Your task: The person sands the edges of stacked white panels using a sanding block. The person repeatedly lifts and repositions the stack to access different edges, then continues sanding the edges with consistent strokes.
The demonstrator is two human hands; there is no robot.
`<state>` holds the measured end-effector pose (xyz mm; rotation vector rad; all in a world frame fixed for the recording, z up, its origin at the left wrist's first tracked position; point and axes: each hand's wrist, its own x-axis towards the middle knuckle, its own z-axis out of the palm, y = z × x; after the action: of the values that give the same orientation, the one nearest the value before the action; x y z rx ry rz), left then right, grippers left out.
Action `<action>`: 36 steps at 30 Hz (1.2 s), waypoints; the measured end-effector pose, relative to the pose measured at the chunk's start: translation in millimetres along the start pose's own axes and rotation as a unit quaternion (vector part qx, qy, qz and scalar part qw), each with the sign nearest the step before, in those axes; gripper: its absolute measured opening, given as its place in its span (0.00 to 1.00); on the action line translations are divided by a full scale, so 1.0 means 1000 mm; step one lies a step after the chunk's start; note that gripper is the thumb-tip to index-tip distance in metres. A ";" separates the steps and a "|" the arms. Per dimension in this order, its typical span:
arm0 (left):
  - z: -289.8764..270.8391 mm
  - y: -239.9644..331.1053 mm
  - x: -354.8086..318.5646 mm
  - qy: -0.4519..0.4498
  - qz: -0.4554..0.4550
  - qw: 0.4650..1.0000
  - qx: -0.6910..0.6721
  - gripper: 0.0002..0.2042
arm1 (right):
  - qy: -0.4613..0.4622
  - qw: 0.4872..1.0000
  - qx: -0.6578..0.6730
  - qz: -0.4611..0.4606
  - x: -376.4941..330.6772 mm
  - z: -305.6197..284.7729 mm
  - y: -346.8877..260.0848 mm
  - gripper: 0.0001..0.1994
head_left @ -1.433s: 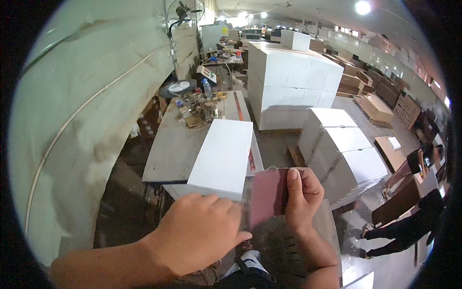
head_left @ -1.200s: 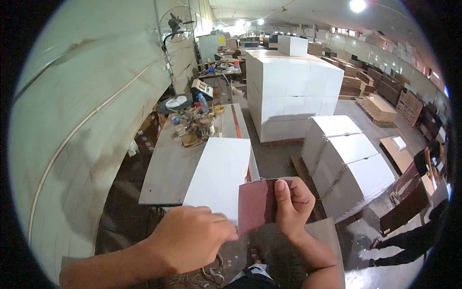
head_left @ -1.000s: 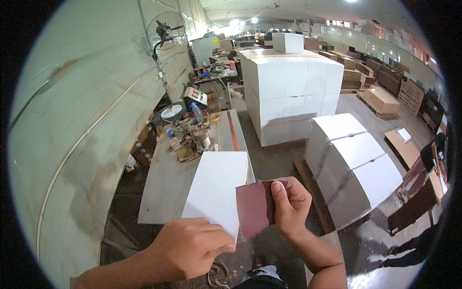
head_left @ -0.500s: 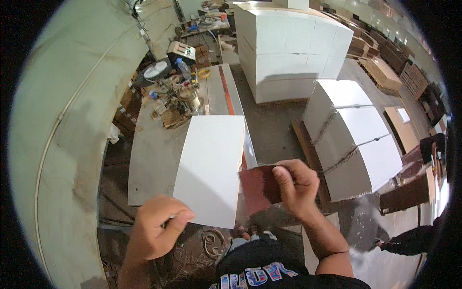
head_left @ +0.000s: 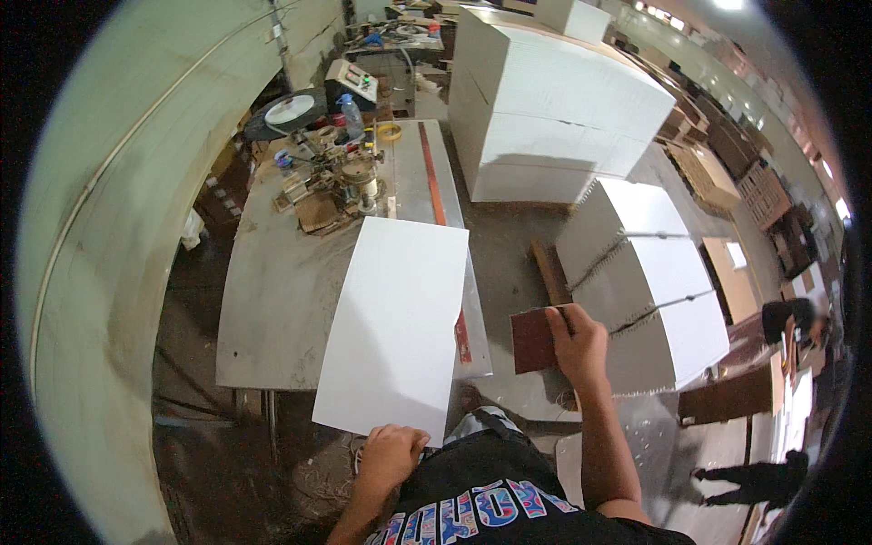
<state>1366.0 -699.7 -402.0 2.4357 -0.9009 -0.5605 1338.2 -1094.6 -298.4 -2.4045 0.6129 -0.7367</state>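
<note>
A white rectangular board [head_left: 391, 318] reaches from over the worktable out past its near edge, toward my body. My left hand [head_left: 392, 456] is closed on the board's near edge, with the fingertips curled at its rim. To the right of the board, my right hand [head_left: 579, 345] pinches a dark red-brown sheet of sandpaper [head_left: 532, 342] between thumb and fingers. The sandpaper is held apart from the board. Whether the board rests flat on the table or is lifted slightly, I cannot tell.
The grey worktable [head_left: 263, 300] carries a trimming tool [head_left: 359, 177], a plastic bottle [head_left: 350, 116], a yellow tape roll [head_left: 389, 133] and a red-brown strip [head_left: 432, 173]. White board stacks [head_left: 636, 263] stand right of it. A person in dark clothes [head_left: 758, 479] is at far right.
My right hand with the sandpaper has moved right, away from the board's edge. My left hand has moved right along the near edge, and the board sits slightly closer to me.
</note>
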 end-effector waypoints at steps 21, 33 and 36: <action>-0.038 0.131 0.182 0.239 -0.164 0.930 -0.227 0.28 | -0.388 0.836 0.377 0.097 0.191 0.183 0.055 0.19; -0.018 0.113 0.154 0.245 -0.098 0.867 -0.423 0.16 | -0.428 0.872 0.233 -0.032 0.143 0.158 -0.032 0.19; -0.003 0.099 0.143 0.238 -0.034 0.758 -0.606 0.21 | -0.423 0.891 0.158 -0.041 0.123 0.145 -0.038 0.19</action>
<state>1419.0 -862.6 -374.0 1.2677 -0.0823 -0.3256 1529.0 -1082.0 -331.5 -2.1524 0.0183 0.2124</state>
